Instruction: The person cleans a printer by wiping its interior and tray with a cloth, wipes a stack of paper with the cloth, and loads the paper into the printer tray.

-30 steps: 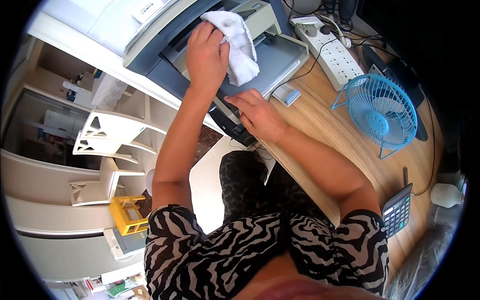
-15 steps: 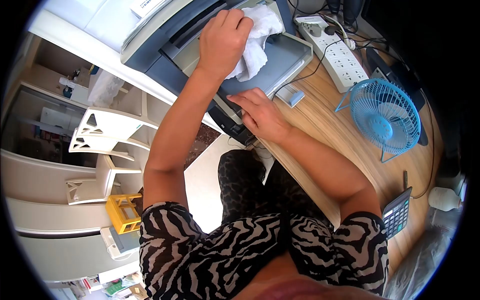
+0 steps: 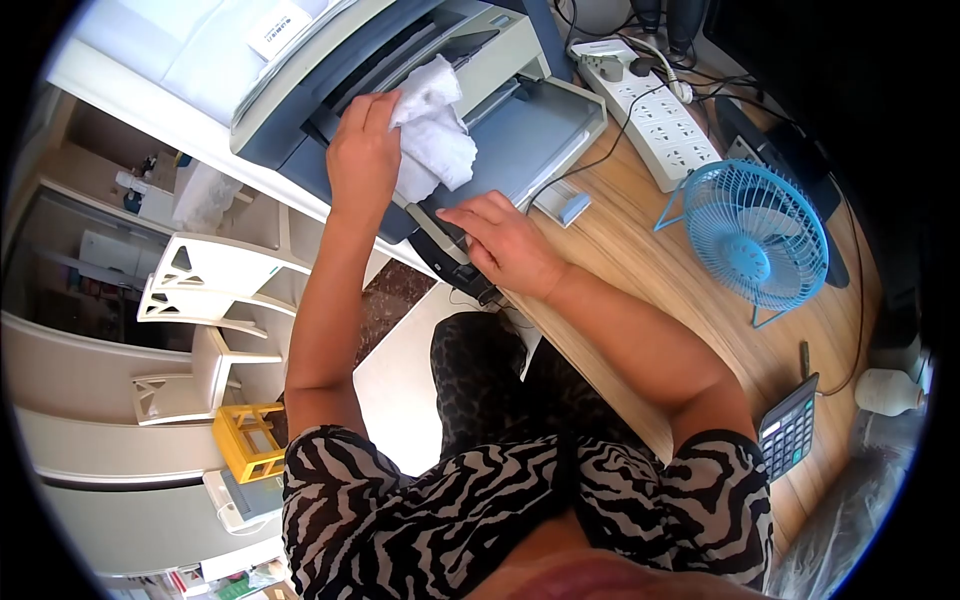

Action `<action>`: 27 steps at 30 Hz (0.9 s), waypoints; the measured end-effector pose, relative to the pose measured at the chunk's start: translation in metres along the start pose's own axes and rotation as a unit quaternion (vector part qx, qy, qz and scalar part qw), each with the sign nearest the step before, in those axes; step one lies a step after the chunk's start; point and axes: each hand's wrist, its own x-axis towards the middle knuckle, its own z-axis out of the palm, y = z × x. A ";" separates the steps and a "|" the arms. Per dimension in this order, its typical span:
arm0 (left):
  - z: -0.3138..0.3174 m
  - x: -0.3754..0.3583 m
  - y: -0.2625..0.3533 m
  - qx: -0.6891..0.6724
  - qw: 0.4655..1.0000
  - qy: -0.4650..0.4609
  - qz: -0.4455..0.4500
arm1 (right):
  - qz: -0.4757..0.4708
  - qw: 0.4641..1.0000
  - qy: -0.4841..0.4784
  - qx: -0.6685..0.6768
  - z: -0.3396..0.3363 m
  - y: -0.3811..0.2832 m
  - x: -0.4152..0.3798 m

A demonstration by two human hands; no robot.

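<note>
My left hand (image 3: 362, 160) is closed on a crumpled white cloth (image 3: 436, 140), holding it against the front of a grey printer (image 3: 500, 45). The cloth hangs over the near left part of the printer's pulled-out tray (image 3: 540, 125). At the tray's near edge is my right hand (image 3: 508, 245), its fingers bent over the rim and its thumb lower down. Just left of those fingers, a dark part (image 3: 440, 255) sticks out past the desk edge.
On the wooden desk (image 3: 640, 290) stand a white power strip (image 3: 660, 120) with cables, a blue fan (image 3: 755, 235) and a calculator (image 3: 790, 430). A small blue-and-white object (image 3: 568, 206) lies beside the tray. White chairs (image 3: 205, 285) and a yellow stool (image 3: 245, 440) are at left.
My left hand has moved left and down with the cloth, uncovering more of the printer's front and tray. My right hand stays at the tray's near edge, and the view has shifted slightly.
</note>
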 end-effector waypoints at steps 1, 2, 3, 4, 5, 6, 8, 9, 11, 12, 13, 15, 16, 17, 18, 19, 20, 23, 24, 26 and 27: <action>-0.007 -0.007 0.001 -0.005 1.000 -0.015 -0.019 | 0.002 1.000 -0.001 0.001 0.000 0.000 0.000; -0.016 -0.016 0.003 -0.009 0.999 -0.030 -0.038 | 0.003 1.000 -0.002 0.002 0.000 0.000 0.000; -0.024 -0.024 0.006 -0.013 0.997 -0.045 -0.056 | 0.005 1.000 -0.002 0.003 0.001 0.000 0.000; -0.032 -0.031 0.010 -0.118 0.979 -0.076 -0.150 | 0.008 1.000 -0.002 0.009 0.001 0.000 0.000; -0.039 -0.037 0.014 -0.221 0.939 -0.105 -0.240 | 0.012 1.000 -0.002 0.015 0.001 -0.001 0.000; -0.043 -0.042 0.016 -0.319 0.880 -0.132 -0.327 | 0.015 1.000 -0.003 0.020 0.001 -0.002 0.000; -0.053 -0.044 0.015 -0.459 0.760 -0.093 -0.451 | 0.009 1.000 -0.002 0.022 0.002 -0.001 -0.001; -0.059 -0.043 0.013 -0.521 0.686 -0.069 -0.504 | 0.003 1.000 -0.003 0.022 0.002 0.000 0.000; -0.072 -0.037 0.008 -0.608 0.596 -0.024 -0.524 | 0.005 1.000 0.001 0.024 0.001 -0.002 0.001; -0.075 -0.034 0.009 -0.631 0.583 0.007 -0.512 | 0.006 1.000 0.002 0.024 0.000 -0.003 0.001; -0.077 -0.030 0.011 -0.653 0.568 0.037 -0.499 | 0.007 1.000 0.000 0.015 0.000 -0.004 0.001; -0.073 -0.024 0.015 -0.676 0.561 0.079 -0.472 | 0.012 1.000 -0.003 -0.004 0.000 -0.006 0.001; -0.067 -0.022 0.019 -0.650 0.601 0.080 -0.458 | 0.010 1.000 -0.001 -0.002 0.001 -0.005 0.001; -0.059 -0.018 0.023 -0.622 0.640 0.080 -0.444 | 0.008 1.000 0.001 -0.001 0.002 -0.005 0.001; -0.051 -0.014 0.024 -0.592 0.678 0.080 -0.428 | 0.006 1.000 0.004 0.000 0.002 -0.004 0.002; -0.041 -0.012 0.019 -0.542 0.721 0.036 -0.431 | 0.009 1.000 -0.001 0.001 0.001 -0.005 0.003; -0.031 -0.005 0.016 -0.498 0.751 -0.005 -0.434 | 0.011 1.000 -0.006 0.001 -0.001 -0.006 0.004; -0.004 0.017 -0.001 -0.363 0.821 -0.107 -0.427 | 0.009 1.000 -0.003 0.002 -0.001 -0.006 0.004; 0.007 0.024 -0.011 -0.322 0.840 -0.127 -0.417 | 0.007 1.000 0.002 0.001 0.000 -0.005 0.004; 0.030 0.046 -0.030 -0.269 0.854 -0.192 -0.403 | 0.007 1.000 -0.001 0.014 0.000 -0.005 0.004; 0.043 0.060 -0.040 -0.256 0.848 -0.237 -0.399 | 0.008 1.000 -0.002 0.020 0.000 -0.004 0.004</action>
